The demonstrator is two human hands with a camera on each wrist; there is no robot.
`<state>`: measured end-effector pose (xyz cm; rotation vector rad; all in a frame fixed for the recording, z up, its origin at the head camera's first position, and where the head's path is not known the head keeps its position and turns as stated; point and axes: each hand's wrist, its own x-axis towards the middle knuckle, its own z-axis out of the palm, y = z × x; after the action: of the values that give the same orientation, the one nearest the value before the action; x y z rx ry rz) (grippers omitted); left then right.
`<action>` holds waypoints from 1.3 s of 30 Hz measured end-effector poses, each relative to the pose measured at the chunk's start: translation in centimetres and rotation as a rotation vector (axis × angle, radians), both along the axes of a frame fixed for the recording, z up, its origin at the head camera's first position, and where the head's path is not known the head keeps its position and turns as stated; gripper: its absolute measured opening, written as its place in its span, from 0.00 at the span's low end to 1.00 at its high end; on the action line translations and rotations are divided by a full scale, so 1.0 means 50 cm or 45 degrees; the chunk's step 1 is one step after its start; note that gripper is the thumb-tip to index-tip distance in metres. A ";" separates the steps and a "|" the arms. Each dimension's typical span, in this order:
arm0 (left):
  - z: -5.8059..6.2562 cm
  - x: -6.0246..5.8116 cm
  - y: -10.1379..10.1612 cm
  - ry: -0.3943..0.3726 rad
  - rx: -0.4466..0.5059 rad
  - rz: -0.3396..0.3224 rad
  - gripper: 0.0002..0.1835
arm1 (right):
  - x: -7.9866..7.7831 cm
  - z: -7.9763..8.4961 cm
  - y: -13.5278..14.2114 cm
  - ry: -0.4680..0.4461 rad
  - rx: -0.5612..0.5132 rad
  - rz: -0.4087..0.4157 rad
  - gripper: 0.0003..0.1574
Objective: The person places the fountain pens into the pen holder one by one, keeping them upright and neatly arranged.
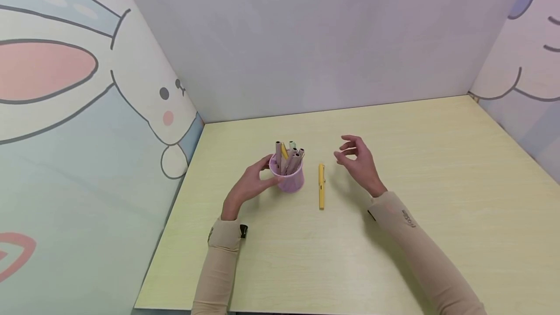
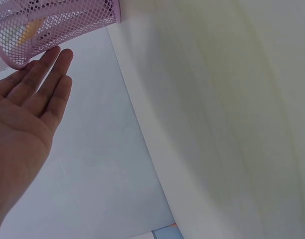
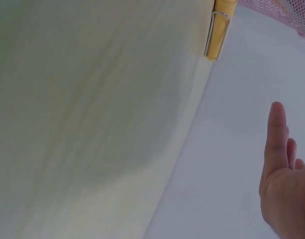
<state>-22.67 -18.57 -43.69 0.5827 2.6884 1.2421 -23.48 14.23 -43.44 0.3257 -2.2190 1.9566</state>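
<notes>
A purple mesh pen holder [image 1: 292,183] stands upright on the table, filled with several greyish-mauve pens [image 1: 278,154] and one yellow pen [image 1: 284,151]. My left hand [image 1: 251,183] holds its left side, thumb at the front rim and fingers behind. In the left wrist view the fingertips [image 2: 66,56] meet the mesh; the thumb is hidden there. To the holder's right lies a capped yellow pen [image 1: 321,186] with a wire clip. Above and right of that pen hovers my right hand [image 1: 359,164], fingers loosely bent, thumb apart from them, holding nothing.
The pale wood-grain table [image 1: 437,183] runs back to a plain grey-white wall [image 1: 323,38]. Cartoon-printed panels [image 1: 87,169] close in both sides. The table's front edge shows at the bottom of the head view.
</notes>
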 end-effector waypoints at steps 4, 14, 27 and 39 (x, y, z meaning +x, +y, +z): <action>0.000 0.000 -0.001 0.002 0.010 -0.008 0.42 | -0.017 -0.027 0.007 -0.062 0.057 0.026 0.35; 0.002 0.001 -0.003 0.008 0.015 -0.019 0.42 | -0.019 -0.032 0.011 -0.243 0.024 0.108 0.36; 0.002 0.000 -0.004 0.005 0.020 -0.021 0.42 | -0.021 -0.037 0.013 -0.399 0.081 0.198 0.38; -0.001 -0.002 -0.004 0.010 0.015 -0.022 0.42 | -0.022 -0.046 0.005 -0.483 0.146 0.267 0.40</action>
<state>-22.76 -18.78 -43.74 0.6120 2.6786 1.2549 -24.59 14.49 -45.72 0.2236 -2.6347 2.1526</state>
